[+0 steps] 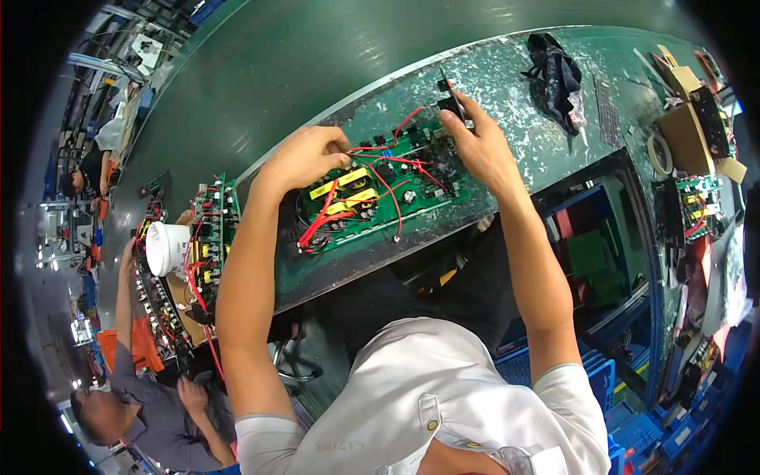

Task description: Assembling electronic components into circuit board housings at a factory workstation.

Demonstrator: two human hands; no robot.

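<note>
Green circuit board (386, 212) (yellow blocks (361, 198), red wires (320, 221))

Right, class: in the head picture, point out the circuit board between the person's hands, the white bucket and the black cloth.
Circuit board (387, 212): head view, its green surface.
White bucket (177, 246): head view, its side wall.
Black cloth (556, 82): head view, its crumpled middle.

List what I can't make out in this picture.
Head view: what the left hand touches on the circuit board, hidden by the hand itself.
Head view: the full shape of the dark part in the right hand, partly covered by that hand.
Head view: whatever sits behind the white bucket, blocked by it.
</note>
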